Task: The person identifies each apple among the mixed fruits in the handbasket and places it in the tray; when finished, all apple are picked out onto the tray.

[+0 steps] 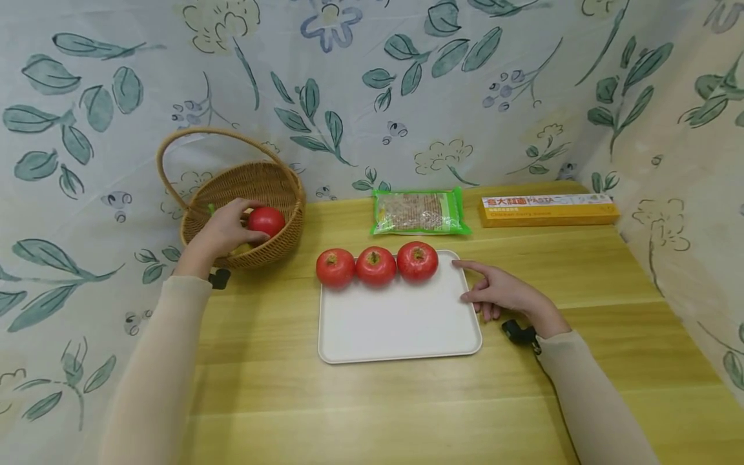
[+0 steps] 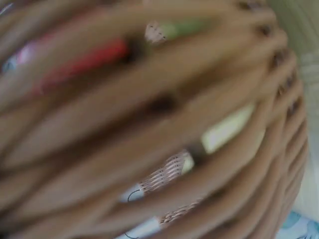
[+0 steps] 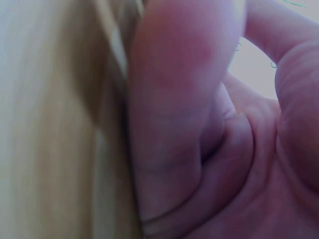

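Note:
In the head view my left hand [image 1: 223, 229] reaches into a wicker basket [image 1: 270, 248] and holds a smooth, round red fruit [image 1: 266, 221], thumb and fingers around its near side. Yellow and green items in the basket are mostly hidden. Basket weave fills the left wrist view and hides that hand. At a white tray's [image 1: 401, 329] right edge rests my right hand [image 1: 502, 290], index finger and thumb extended over the rim, the other fingers loosely bent. Three red pomegranate-like fruits [image 1: 376, 265] sit in a row along the tray's far edge.
Behind the tray lies a clear packet with green edges [image 1: 418, 212], its contents brownish. A yellow pasta box [image 1: 549, 211] is to its right. Floral fabric [image 1: 349, 84] hangs behind the wooden table [image 1: 360, 413]. The basket's tall handle [image 1: 215, 130] arches over its opening.

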The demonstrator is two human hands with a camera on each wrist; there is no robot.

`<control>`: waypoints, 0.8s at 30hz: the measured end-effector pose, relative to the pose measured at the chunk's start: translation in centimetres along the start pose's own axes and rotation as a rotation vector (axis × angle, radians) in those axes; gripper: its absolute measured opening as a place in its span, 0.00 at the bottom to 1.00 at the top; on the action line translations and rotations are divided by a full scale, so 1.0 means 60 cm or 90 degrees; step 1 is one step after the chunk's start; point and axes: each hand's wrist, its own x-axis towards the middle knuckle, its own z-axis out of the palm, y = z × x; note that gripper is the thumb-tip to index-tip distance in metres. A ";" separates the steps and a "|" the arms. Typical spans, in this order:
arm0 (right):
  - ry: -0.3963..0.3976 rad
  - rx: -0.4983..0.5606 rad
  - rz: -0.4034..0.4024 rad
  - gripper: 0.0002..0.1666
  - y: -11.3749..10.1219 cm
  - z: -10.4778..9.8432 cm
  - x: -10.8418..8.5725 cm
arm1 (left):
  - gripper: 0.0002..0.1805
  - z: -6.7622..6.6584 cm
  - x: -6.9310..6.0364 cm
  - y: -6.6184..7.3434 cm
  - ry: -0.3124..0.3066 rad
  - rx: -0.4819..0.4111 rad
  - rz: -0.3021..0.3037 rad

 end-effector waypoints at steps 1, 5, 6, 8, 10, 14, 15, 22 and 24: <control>0.000 0.000 0.000 0.54 0.000 0.000 0.000 | 0.46 -0.001 -0.004 0.001 0.012 -0.023 -0.008; -0.002 0.001 0.002 0.54 0.000 0.001 0.000 | 0.51 0.000 -0.021 0.006 0.080 -0.125 -0.029; -0.002 0.000 0.002 0.54 0.000 0.001 0.000 | 0.52 0.000 -0.026 0.007 0.099 -0.147 -0.032; -0.002 0.000 0.004 0.54 0.000 0.000 0.000 | 0.52 0.001 -0.036 0.010 0.141 -0.191 -0.027; -0.001 0.001 0.005 0.54 0.000 0.001 0.000 | 0.52 0.003 -0.047 0.014 0.172 -0.223 -0.022; -0.002 0.004 0.006 0.54 -0.001 0.001 -0.001 | 0.48 0.009 -0.073 0.027 0.212 -0.255 0.001; -0.002 0.004 0.006 0.54 -0.001 0.001 -0.001 | 0.47 0.010 -0.080 0.032 0.220 -0.260 0.010; 0.000 0.002 0.002 0.54 -0.003 0.000 -0.001 | 0.43 0.038 -0.136 0.069 0.276 -0.421 0.074; -0.001 0.002 0.002 0.54 -0.003 0.000 0.000 | 0.43 0.055 -0.154 0.081 0.280 -0.493 0.109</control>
